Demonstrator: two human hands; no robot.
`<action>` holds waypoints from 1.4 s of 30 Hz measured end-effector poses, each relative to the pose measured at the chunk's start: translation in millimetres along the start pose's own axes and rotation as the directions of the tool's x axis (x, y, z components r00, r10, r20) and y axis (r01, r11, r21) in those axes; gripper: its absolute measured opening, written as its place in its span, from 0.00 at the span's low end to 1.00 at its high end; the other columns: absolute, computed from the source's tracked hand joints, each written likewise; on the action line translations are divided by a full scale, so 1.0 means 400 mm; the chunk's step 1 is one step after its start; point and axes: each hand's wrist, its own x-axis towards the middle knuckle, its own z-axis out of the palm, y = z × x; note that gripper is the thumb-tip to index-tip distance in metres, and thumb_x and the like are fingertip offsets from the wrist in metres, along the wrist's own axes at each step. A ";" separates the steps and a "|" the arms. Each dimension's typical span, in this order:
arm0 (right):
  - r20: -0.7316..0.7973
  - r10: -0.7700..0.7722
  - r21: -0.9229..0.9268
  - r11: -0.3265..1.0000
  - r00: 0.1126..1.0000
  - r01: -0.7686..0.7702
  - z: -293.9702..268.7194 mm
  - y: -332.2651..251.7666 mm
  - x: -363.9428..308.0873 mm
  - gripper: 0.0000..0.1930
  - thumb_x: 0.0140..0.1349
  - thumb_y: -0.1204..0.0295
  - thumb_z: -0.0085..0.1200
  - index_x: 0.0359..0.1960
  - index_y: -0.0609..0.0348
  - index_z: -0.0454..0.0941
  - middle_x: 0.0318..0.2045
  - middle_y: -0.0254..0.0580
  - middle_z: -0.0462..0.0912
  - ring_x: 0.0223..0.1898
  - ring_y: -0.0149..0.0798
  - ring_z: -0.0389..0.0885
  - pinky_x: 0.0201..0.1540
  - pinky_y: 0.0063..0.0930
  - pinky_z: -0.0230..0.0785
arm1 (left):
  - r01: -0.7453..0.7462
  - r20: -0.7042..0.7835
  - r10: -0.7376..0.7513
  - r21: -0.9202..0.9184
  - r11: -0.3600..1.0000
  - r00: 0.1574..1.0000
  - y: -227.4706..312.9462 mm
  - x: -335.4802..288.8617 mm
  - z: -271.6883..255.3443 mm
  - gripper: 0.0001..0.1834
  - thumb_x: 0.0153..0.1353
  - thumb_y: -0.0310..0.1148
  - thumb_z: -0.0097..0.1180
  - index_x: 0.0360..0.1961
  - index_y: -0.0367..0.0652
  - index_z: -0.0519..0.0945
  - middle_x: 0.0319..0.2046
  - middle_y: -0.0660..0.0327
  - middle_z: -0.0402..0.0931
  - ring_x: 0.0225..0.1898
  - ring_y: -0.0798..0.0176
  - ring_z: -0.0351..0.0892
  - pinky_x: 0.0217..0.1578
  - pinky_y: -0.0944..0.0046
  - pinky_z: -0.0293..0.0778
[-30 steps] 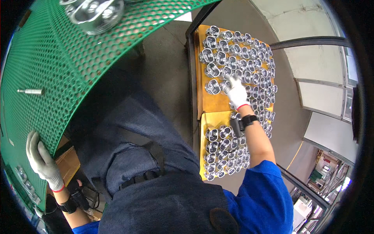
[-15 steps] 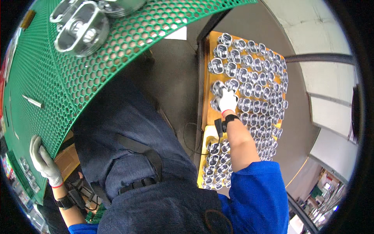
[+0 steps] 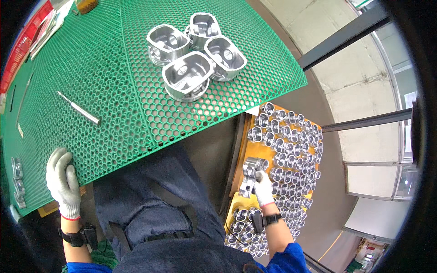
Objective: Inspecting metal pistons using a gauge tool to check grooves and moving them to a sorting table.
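My right hand [image 3: 263, 189], in a white glove, is closed on metal pistons [image 3: 250, 168] above the yellow board at the right. At least two seem to be in its grip, their undersides partly hidden by the fingers. My left hand [image 3: 64, 184], also gloved, lies on the near left edge of the green honeycomb mat [image 3: 114, 150] with its fingers stretched out, holding nothing. Several shiny pistons [image 3: 187, 75] stand grouped on the mat, open ends up. Between them and my left hand lies a slim metal tool [image 3: 84, 112] with a pointed tip.
Rows of pistons [image 3: 284, 175] cover much of the yellow board [image 3: 257, 152], below the mat's level. Small metal parts [image 3: 18, 184] lie at the mat's left end. A red crate [image 3: 22, 50] and papers [image 3: 48, 32] are at the far left. Dark metal posts [image 3: 346, 38] rise at the right.
My right hand has lifted pistons off the board and drawn them nearer to me. The view has shifted, showing more of the mat. My left hand still rests at the mat's edge.
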 end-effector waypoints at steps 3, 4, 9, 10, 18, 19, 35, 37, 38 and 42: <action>-0.045 -0.138 0.046 0.989 0.989 0.140 -0.131 -0.290 -0.097 0.15 0.49 0.87 0.55 0.38 0.60 0.74 0.34 0.34 0.78 0.38 0.29 0.76 0.45 0.23 0.70 | 0.016 -0.030 -0.017 -0.038 0.999 0.999 0.001 0.004 0.000 0.13 0.54 0.21 0.50 0.41 0.34 0.79 0.46 0.47 0.78 0.52 0.44 0.76 0.55 0.51 0.70; -0.032 -0.272 -0.063 0.961 0.962 0.270 -0.190 -0.355 -0.110 0.15 0.46 0.88 0.57 0.35 0.58 0.73 0.32 0.33 0.77 0.37 0.28 0.75 0.43 0.23 0.71 | 0.011 -0.039 -0.013 -0.054 0.998 0.999 0.004 0.006 -0.005 0.13 0.54 0.21 0.50 0.41 0.34 0.79 0.46 0.47 0.78 0.52 0.44 0.76 0.55 0.51 0.70; -0.069 -0.623 -0.375 0.740 0.779 0.559 -0.327 -0.786 -0.077 0.15 0.39 0.76 0.69 0.29 0.59 0.76 0.31 0.41 0.77 0.36 0.43 0.78 0.45 0.35 0.72 | 0.002 -0.032 -0.005 -0.076 0.997 0.999 -0.003 -0.002 -0.016 0.14 0.53 0.22 0.53 0.42 0.35 0.79 0.47 0.48 0.77 0.53 0.43 0.76 0.55 0.51 0.70; -0.040 -0.713 -0.436 0.643 0.700 0.630 -0.329 -0.845 -0.029 0.15 0.41 0.75 0.68 0.32 0.57 0.78 0.32 0.42 0.78 0.38 0.44 0.80 0.42 0.34 0.73 | 0.009 -0.038 -0.013 -0.091 0.996 0.999 -0.007 -0.006 -0.017 0.14 0.53 0.22 0.53 0.42 0.35 0.79 0.47 0.48 0.77 0.53 0.43 0.76 0.55 0.51 0.70; 0.211 -0.702 -0.771 0.308 0.680 0.557 -0.254 -1.075 0.328 0.14 0.53 0.70 0.57 0.43 0.53 0.79 0.39 0.49 0.83 0.43 0.48 0.81 0.47 0.37 0.72 | -0.041 -0.007 0.041 -0.185 0.982 0.999 -0.002 0.006 -0.017 0.15 0.53 0.22 0.55 0.44 0.36 0.79 0.48 0.49 0.77 0.54 0.44 0.75 0.56 0.51 0.69; 0.256 -0.525 -0.728 0.448 0.812 0.519 -0.240 -1.105 0.315 0.13 0.57 0.66 0.57 0.44 0.53 0.79 0.37 0.46 0.83 0.40 0.42 0.81 0.45 0.34 0.73 | -0.044 -0.021 0.041 -0.174 0.984 0.999 -0.006 0.007 -0.018 0.15 0.53 0.22 0.55 0.45 0.35 0.79 0.49 0.48 0.77 0.54 0.44 0.75 0.56 0.51 0.69; -0.200 0.491 -0.066 0.856 0.848 -0.512 -0.250 0.205 -0.059 0.38 0.57 0.59 0.58 0.69 0.54 0.59 0.57 0.60 0.75 0.56 0.50 0.77 0.57 0.35 0.67 | -0.119 0.023 0.118 0.033 0.992 0.993 -0.096 -0.022 0.018 0.14 0.67 0.24 0.45 0.51 0.31 0.76 0.52 0.46 0.75 0.54 0.48 0.75 0.57 0.55 0.69; -0.251 0.580 0.115 0.813 0.775 -0.571 -0.209 0.492 -0.104 0.40 0.61 0.66 0.59 0.73 0.40 0.51 0.50 0.46 0.78 0.33 0.38 0.77 0.31 0.32 0.72 | -0.126 0.026 0.126 -0.002 0.992 0.992 -0.104 -0.022 0.042 0.14 0.67 0.24 0.44 0.51 0.30 0.75 0.52 0.47 0.75 0.54 0.48 0.75 0.57 0.55 0.69; -0.317 0.515 0.111 0.854 0.796 -0.508 -0.189 0.580 -0.108 0.41 0.61 0.66 0.59 0.73 0.40 0.48 0.49 0.46 0.79 0.30 0.36 0.77 0.30 0.31 0.72 | -0.113 0.019 0.114 -0.018 0.993 0.993 -0.118 -0.026 0.049 0.14 0.68 0.24 0.44 0.51 0.30 0.75 0.52 0.47 0.75 0.54 0.49 0.75 0.57 0.55 0.69; -0.162 0.741 0.185 0.672 0.652 -0.717 -0.159 0.434 -0.033 0.47 0.56 0.60 0.62 0.74 0.46 0.46 0.46 0.55 0.82 0.32 0.40 0.81 0.37 0.32 0.73 | -0.128 0.023 0.127 0.050 0.991 0.992 -0.130 -0.023 0.009 0.15 0.70 0.26 0.44 0.53 0.31 0.74 0.53 0.49 0.75 0.55 0.53 0.74 0.60 0.58 0.66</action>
